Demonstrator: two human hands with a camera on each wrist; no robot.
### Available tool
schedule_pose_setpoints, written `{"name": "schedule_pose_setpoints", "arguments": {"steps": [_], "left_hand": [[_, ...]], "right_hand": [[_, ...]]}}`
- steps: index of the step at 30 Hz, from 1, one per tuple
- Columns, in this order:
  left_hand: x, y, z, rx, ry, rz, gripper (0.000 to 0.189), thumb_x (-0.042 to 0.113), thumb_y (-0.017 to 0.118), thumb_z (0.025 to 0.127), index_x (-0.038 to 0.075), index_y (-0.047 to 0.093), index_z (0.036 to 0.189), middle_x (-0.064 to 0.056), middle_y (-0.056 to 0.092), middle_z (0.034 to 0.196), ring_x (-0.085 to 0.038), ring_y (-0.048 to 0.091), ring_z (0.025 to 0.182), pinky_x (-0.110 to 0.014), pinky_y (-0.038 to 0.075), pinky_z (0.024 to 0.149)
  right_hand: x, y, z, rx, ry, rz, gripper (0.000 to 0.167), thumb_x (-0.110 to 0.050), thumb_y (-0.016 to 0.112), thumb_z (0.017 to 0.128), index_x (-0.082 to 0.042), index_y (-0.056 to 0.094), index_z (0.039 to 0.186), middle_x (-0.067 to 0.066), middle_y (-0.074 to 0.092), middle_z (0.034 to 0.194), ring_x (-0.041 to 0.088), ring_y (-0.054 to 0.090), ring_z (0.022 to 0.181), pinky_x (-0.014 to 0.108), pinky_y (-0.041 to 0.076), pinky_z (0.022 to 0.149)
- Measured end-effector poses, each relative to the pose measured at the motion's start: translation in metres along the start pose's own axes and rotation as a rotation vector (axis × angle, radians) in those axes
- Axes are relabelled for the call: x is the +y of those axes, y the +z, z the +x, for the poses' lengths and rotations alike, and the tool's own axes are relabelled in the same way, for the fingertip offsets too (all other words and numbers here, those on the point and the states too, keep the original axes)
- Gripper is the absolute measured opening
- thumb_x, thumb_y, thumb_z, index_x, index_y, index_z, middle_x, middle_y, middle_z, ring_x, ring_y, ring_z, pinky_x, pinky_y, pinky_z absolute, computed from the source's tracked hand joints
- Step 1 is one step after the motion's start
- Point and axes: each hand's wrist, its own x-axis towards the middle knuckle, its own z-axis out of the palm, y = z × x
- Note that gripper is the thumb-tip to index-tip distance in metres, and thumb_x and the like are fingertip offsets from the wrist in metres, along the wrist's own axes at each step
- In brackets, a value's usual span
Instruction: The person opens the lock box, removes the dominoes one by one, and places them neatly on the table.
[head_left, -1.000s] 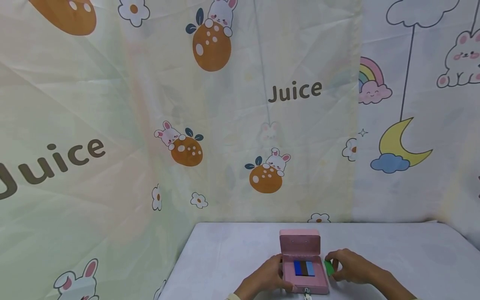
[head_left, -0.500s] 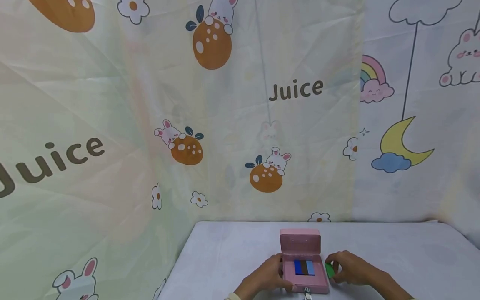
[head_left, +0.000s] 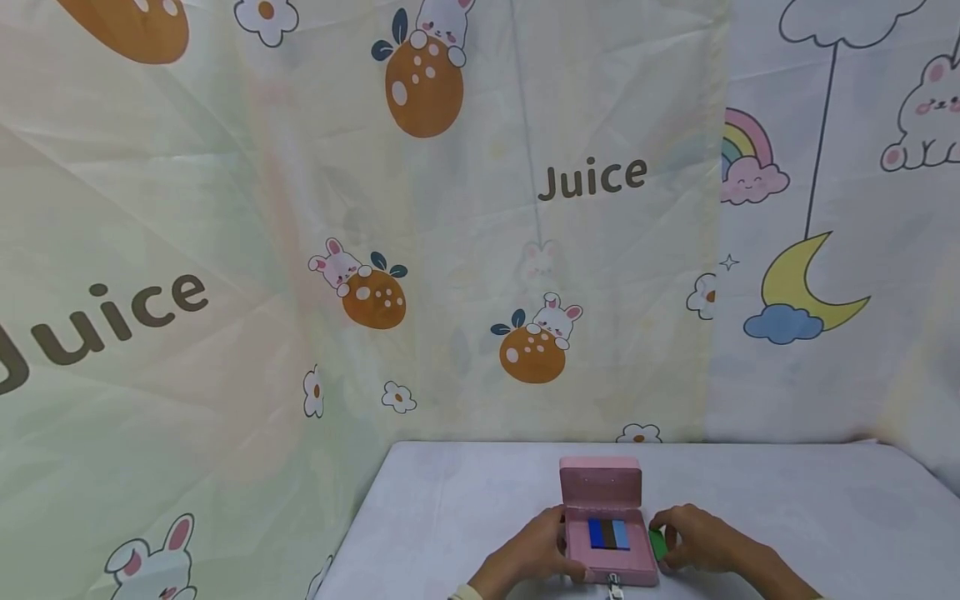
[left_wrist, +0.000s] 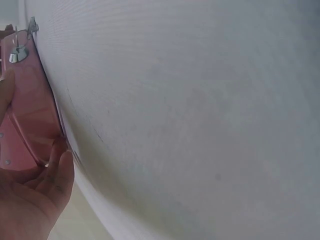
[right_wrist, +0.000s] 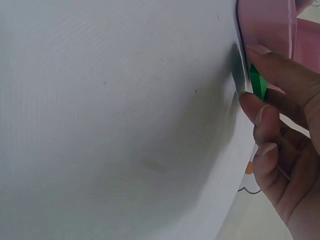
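A pink metal cash box [head_left: 633, 576] sits on the white table, its lid [head_left: 600, 486] raised. Inside it lie flat strips [head_left: 609, 534] in dark blue, brown and light blue, side by side. My left hand [head_left: 536, 550] grips the box's left side, thumb near the front corner; the left wrist view shows fingers [left_wrist: 59, 182] bent at the box's end. Just outside the right wall, my right hand [head_left: 697, 537] pinches a small green block [head_left: 657, 544] between thumb and fingers. In the right wrist view this green block [right_wrist: 258, 84] is partly covered by the hand.
Keys [head_left: 615, 588] hang from the lock at the box's front. White table surface [head_left: 465, 492] surrounds the box. A printed curtain [head_left: 450, 367] with rabbits and oranges stands behind the table.
My right hand has shifted slightly toward the front with the green block, which has turned a little. My left hand and the box hold their place.
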Motion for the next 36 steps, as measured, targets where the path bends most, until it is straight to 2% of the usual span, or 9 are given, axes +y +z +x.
{"name": "schedule_pose_setpoints", "arguments": {"steps": [8, 16, 26, 36], "left_hand": [[-0.0011, -0.0001, 0.0008, -0.008, 0.0, -0.016, 0.083, 0.014, 0.091, 0.07, 0.024, 0.049, 0.141, 0.011, 0.061, 0.128, 0.001, 0.06, 0.109, -0.023, 0.051, 0.095], [-0.0002, -0.0007, -0.0003, -0.015, 0.017, -0.019, 0.085, 0.014, 0.09, 0.071, 0.026, 0.047, 0.143, 0.01, 0.06, 0.133, -0.001, 0.059, 0.115, -0.024, 0.051, 0.097], [0.0003, -0.0011, -0.0017, -0.01, 0.026, 0.0, 0.085, 0.013, 0.09, 0.07, 0.023, 0.048, 0.143, 0.009, 0.06, 0.132, 0.0, 0.058, 0.113, -0.022, 0.05, 0.096], [-0.0012, -0.0001, 0.0003, -0.006, 0.015, 0.011, 0.086, 0.016, 0.091, 0.071, 0.026, 0.047, 0.144, 0.012, 0.06, 0.133, 0.001, 0.058, 0.113, -0.024, 0.051, 0.097]], "right_hand": [[0.0033, 0.0032, 0.0018, -0.007, -0.006, -0.013, 0.039, -0.013, 0.087, 0.075, -0.007, 0.071, 0.109, 0.001, 0.06, 0.079, 0.019, 0.053, 0.077, 0.036, 0.05, 0.073], [0.0026, 0.0036, 0.0028, -0.005, -0.009, -0.016, 0.038, -0.012, 0.088, 0.073, -0.007, 0.072, 0.108, 0.001, 0.06, 0.077, 0.018, 0.053, 0.076, 0.036, 0.049, 0.074], [0.0013, 0.0037, -0.0017, 0.008, -0.009, -0.045, 0.039, -0.012, 0.088, 0.074, -0.005, 0.071, 0.107, 0.001, 0.059, 0.078, 0.019, 0.052, 0.077, 0.039, 0.05, 0.075], [0.0038, 0.0034, 0.001, 0.006, -0.026, -0.05, 0.039, -0.013, 0.089, 0.073, -0.006, 0.071, 0.107, 0.0, 0.061, 0.078, 0.019, 0.053, 0.076, 0.038, 0.052, 0.076]]}}
